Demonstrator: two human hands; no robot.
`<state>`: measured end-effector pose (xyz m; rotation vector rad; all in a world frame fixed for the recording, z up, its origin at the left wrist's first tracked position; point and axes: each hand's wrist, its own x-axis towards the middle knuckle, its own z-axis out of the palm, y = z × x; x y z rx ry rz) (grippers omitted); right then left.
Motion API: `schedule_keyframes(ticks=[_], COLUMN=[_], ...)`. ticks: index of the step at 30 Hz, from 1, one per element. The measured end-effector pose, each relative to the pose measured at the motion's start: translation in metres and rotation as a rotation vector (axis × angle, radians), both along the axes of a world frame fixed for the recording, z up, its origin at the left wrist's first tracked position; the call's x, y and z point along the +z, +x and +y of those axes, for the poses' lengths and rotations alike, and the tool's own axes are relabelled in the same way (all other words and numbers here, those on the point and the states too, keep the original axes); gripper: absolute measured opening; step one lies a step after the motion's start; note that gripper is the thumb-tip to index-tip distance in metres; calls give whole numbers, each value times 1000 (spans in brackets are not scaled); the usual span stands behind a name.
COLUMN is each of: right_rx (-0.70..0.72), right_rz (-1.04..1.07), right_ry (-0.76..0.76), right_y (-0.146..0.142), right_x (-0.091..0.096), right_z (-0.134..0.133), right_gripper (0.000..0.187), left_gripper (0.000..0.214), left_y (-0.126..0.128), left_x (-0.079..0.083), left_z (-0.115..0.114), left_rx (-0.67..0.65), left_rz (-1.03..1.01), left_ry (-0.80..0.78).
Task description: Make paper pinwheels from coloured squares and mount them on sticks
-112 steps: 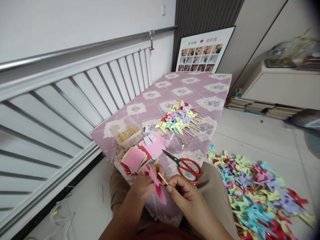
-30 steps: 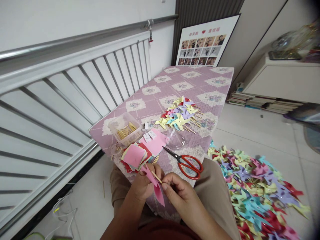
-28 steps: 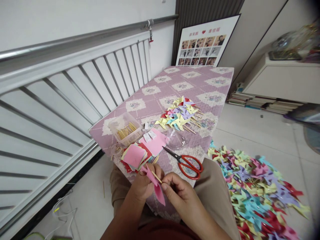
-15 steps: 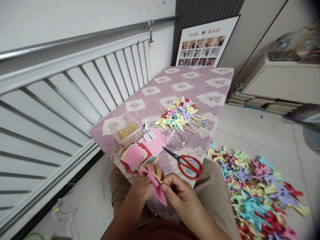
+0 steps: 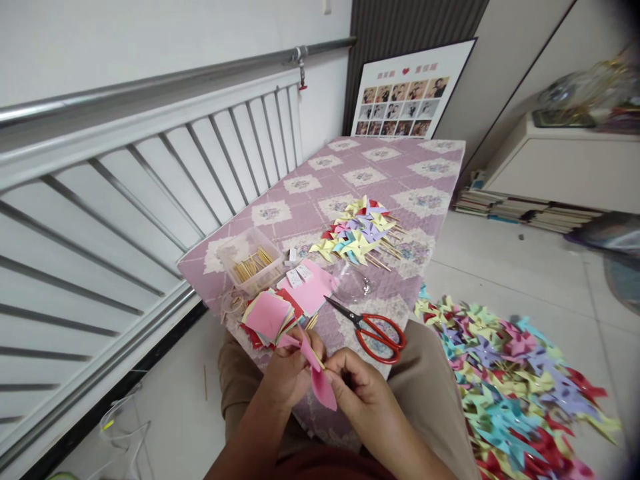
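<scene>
My left hand [image 5: 287, 375] is closed around a pink paper pinwheel [image 5: 324, 390], whose blades curl out on both sides of the fingers. A thin wooden stick [image 5: 317, 358] lies against the paper. At the stick's near end, my right hand [image 5: 357, 383] pinches with thumb and forefinger; any small part between those fingertips is hidden. Just beyond my left hand is a stack of coloured paper squares [image 5: 267, 315], pink on top. Scissors with red handles [image 5: 373, 333] lie open on the table, beyond my right hand.
On the floral tablecloth [image 5: 365, 177] are a clear box of wooden sticks [image 5: 255, 263], a pile of finished pinwheels [image 5: 357, 230] and a clear plastic bag [image 5: 353, 283]. More pinwheels [image 5: 515, 387] cover the floor at right. A white radiator [image 5: 150, 220] borders the left.
Both hands stay almost in place on the pink pinwheel, which has turned slightly. The view has shifted a little.
</scene>
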<state>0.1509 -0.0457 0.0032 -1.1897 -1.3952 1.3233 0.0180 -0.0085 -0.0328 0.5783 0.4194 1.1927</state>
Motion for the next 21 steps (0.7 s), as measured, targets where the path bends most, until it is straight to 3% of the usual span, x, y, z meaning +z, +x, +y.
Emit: schedule_keyframes(ticks=[5,11,21], right_rx=[-9,-17,4], right_rz=[32,126,269], right_ry=[-3,-84,-256], right_y=[1,3,0], right_x=[-6,-13,-25], right_z=[4,9,9], right_gripper=[29,39,44], left_gripper=[26,29,29], left_y=[3,10,16], left_x=[2,9,18], left_z=[0,-4,-4], left_rx=[54,245,248], left_rz=[79,219,293], left_ry=[-99,-246,-259])
